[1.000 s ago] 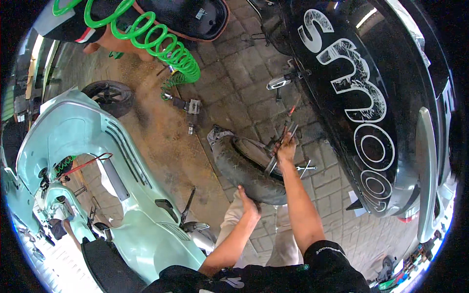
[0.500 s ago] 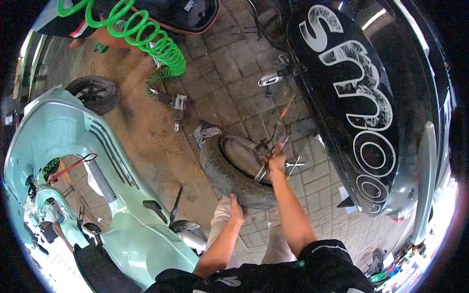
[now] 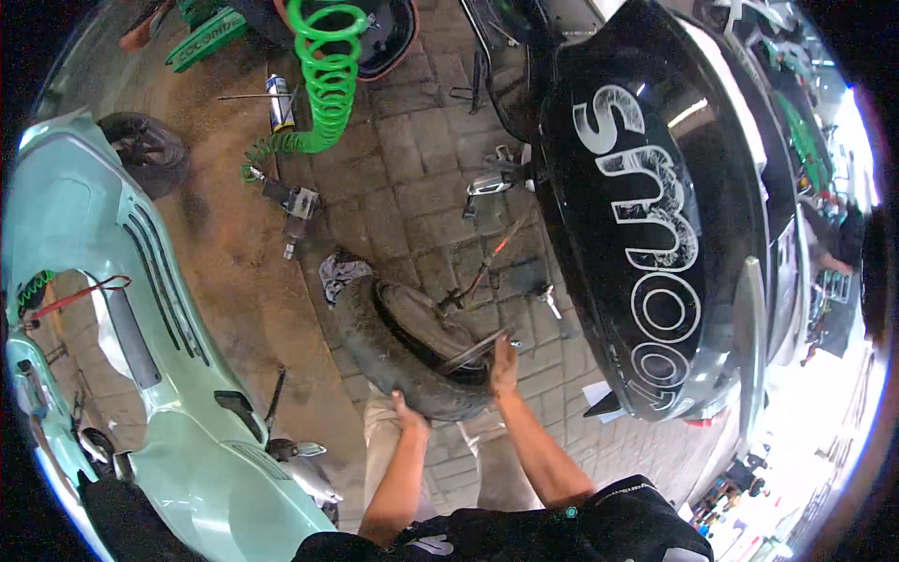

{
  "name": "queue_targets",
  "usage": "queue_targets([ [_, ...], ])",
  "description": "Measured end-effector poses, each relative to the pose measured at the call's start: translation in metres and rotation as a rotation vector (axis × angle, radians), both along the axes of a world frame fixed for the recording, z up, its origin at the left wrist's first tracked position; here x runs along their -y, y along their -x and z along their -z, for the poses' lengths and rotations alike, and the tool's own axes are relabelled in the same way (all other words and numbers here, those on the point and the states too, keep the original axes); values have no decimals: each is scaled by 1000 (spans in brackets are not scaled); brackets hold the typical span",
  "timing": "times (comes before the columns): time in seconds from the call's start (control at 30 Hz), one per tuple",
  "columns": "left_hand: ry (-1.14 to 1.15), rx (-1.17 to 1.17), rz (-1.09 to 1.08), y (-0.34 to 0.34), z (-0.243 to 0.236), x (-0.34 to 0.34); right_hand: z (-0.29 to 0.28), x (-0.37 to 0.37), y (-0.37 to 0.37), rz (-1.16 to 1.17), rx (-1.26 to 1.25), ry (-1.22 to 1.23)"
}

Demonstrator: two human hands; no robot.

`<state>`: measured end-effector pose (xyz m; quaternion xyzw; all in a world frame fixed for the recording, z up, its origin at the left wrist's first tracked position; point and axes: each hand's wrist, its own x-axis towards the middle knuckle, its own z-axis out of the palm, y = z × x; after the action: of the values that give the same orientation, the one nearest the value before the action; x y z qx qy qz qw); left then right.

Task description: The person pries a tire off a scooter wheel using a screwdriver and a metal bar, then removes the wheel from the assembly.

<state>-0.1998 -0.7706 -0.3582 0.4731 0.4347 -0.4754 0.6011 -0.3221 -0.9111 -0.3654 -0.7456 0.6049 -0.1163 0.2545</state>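
A worn black tyre [image 3: 370, 351] leans tilted in front of my knees, with a dusty wheel rim [image 3: 426, 323] inside it. My left hand [image 3: 410, 414] grips the tyre's near edge, thumb on top and fingers underneath. At the tyre's right side my right hand [image 3: 504, 370] is closed around its edge, beside the end of a metal tyre lever [image 3: 473, 351]. That lever lies across the near part of the rim, wedged by the tyre bead. A thin rod with an orange part [image 3: 494, 248] reaches out from the rim's far side. A crumpled grey cloth [image 3: 343, 273] touches the tyre's far left.
A mint-green scooter [image 3: 187, 412] stands on the left, a black vehicle with a large panel [image 3: 599, 206] on the right. An impact wrench [image 3: 298, 202] on a green coiled hose [image 3: 330, 108], a spray can [image 3: 279, 101] and another wheel [image 3: 145, 155] lie beyond the tyre.
My right hand has let go of the tool it held over the rim and come down to the tyre's right edge. The view has shifted; my left hand still holds the tyre.
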Motion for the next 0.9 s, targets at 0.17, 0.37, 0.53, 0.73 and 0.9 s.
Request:
queue_targets([
  [0.17,59,50,44,2,-9,16,-83,26,16,252,590,-843],
  [0.37,194,95,-18,26,41,2,-171,116,-24,77,518,-1605],
  [0.53,148,15,-34,33,59,-12,-191,139,-103,-103,-302,-1683],
  [0.73,152,187,-70,47,66,-11,-178,99,-69,160,-223,-1852],
  [0.9,144,295,-55,54,82,-15,-190,43,-70,371,60,-1728],
])
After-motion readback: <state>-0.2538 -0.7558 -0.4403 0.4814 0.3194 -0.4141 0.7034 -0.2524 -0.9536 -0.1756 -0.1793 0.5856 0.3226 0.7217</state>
